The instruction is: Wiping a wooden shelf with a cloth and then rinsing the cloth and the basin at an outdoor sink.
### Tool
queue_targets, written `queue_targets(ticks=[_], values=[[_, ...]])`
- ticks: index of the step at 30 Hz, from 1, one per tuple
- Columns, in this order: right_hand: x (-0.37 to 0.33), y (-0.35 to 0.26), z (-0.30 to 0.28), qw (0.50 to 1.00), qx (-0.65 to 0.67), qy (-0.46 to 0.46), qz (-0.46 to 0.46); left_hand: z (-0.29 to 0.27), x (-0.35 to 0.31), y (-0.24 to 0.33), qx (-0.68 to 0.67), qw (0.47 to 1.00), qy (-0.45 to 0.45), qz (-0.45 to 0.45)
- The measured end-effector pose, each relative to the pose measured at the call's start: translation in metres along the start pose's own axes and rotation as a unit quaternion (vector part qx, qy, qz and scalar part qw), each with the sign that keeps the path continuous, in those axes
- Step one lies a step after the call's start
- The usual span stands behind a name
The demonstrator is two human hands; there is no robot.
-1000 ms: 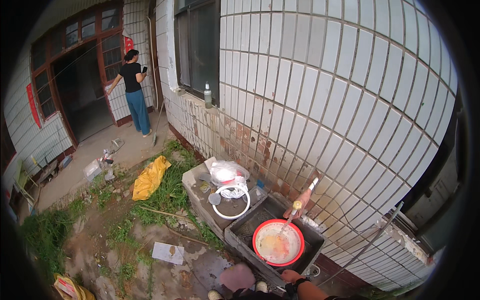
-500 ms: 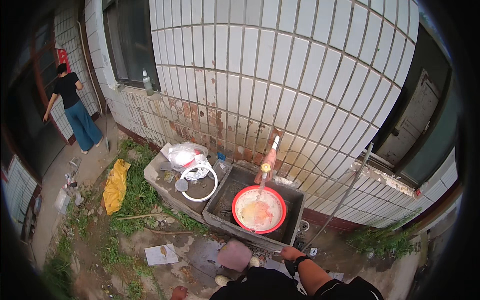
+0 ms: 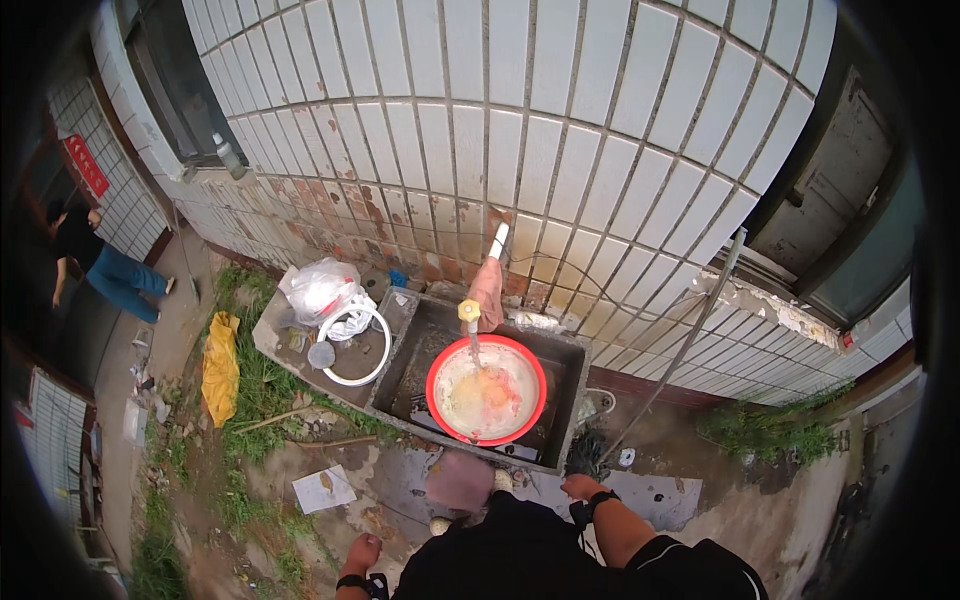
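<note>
Water runs from a wall tap with a yellow handle [image 3: 469, 311] into a red-rimmed basin [image 3: 541, 372]. The basin stands in a grey stone sink [image 3: 571, 385]. Its water looks cloudy, with yellowish and reddish patches whose source I cannot make out. A pink cloth [image 3: 487, 292] is wrapped round the tap's pipe. My left hand [image 3: 365, 551] is low in front of me, fingers curled in, touching nothing. My right hand [image 3: 577, 488] is also curled, just short of the sink's near right corner and apart from it. Both wrists wear dark bands.
Left of the sink, a ledge holds a white ring [image 3: 386, 343] and white plastic bags [image 3: 322, 289]. A pole [image 3: 672, 353] leans on the wall at right. A pinkish mat [image 3: 459, 481] lies by my feet. Beyond a yellow sack [image 3: 220, 370], a person [image 3: 100, 255] stands by a doorway.
My view has turned, so the sink and basin sit further left and higher. My left hand has come further into view. The person at the far left has shifted nearer the doorway.
</note>
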State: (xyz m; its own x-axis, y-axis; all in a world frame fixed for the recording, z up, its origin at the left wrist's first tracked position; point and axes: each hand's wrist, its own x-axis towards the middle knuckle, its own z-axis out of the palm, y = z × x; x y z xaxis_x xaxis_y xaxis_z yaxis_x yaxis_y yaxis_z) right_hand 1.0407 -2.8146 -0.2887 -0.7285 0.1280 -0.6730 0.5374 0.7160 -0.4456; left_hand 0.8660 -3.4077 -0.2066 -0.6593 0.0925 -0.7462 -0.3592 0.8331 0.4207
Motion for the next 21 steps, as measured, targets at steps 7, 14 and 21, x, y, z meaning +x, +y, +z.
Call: queue_targets(ticks=[7,14,21], values=[[0.057,-0.054,-0.098,0.982,0.179,0.054,-0.015,0.043,-0.015,0.043,0.083,0.994,0.035,0.06],[0.125,-0.101,-0.121,0.944,0.326,0.036,-0.044,0.055,-0.006,0.035,-0.012,0.999,0.019,0.032],[0.14,-0.094,-0.092,0.987,0.141,0.059,-0.047,0.022,0.017,0.018,0.001,0.997,0.059,0.053]])
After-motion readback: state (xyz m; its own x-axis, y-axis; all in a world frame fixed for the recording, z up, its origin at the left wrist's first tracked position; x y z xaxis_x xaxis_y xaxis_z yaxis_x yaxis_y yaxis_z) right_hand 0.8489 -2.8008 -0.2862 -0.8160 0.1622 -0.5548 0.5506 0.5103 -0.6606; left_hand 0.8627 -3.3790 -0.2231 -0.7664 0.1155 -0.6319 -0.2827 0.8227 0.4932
